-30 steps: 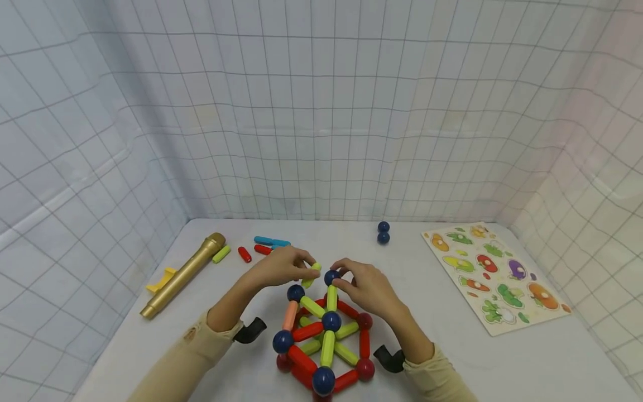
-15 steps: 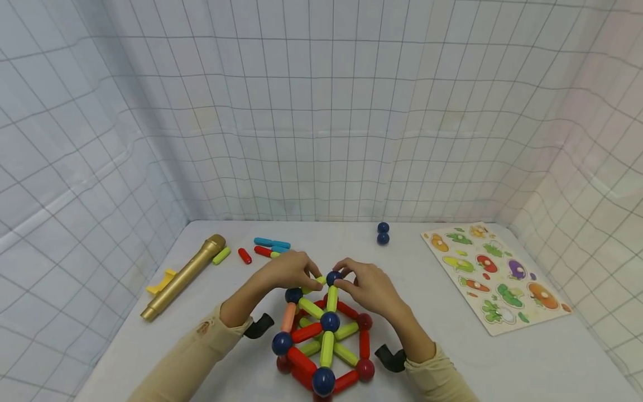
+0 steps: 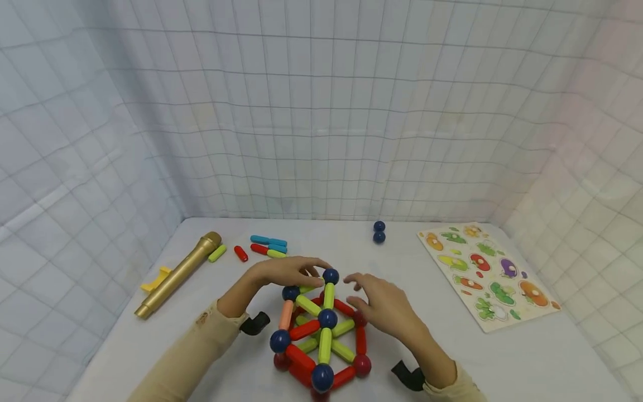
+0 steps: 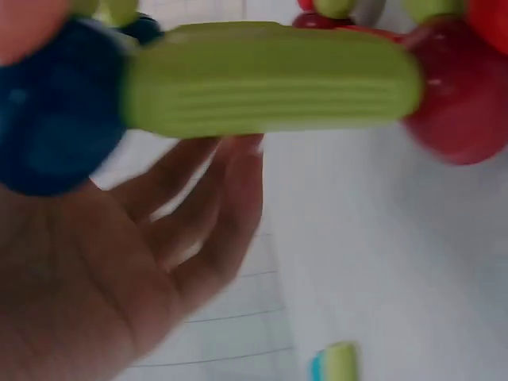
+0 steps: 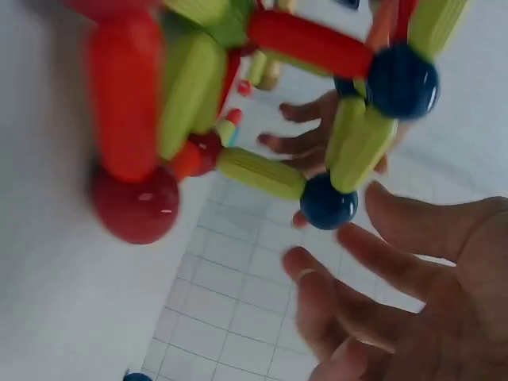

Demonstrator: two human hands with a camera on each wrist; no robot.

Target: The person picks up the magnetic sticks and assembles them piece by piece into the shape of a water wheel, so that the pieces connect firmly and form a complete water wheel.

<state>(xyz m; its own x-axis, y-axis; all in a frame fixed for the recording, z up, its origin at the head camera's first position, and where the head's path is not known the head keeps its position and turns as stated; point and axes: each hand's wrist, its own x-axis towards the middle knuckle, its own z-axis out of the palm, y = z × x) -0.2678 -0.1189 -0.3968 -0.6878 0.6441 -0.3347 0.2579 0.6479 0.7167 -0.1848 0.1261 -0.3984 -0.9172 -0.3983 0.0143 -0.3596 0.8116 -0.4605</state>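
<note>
A frame of green and red rods joined by blue and red balls stands on the white table, near the front. My left hand lies over its upper left side, fingers stretched toward the top blue ball and resting on a short green rod. My right hand hovers just right of the top ball with fingers spread, touching nothing. In the left wrist view, straight fingers show behind a green rod. In the right wrist view, spread fingers sit below a blue ball.
A gold telescope toy lies at the left. Loose rods and two more rods sit behind the left hand. Two stacked blue balls stand at the back. A vegetable puzzle board lies at the right. Gridded cloth walls enclose the table.
My left hand brought the green rod down to the frame, between two blue balls. My right hand let go of the top blue ball and drew back to the right, fingers spreading.
</note>
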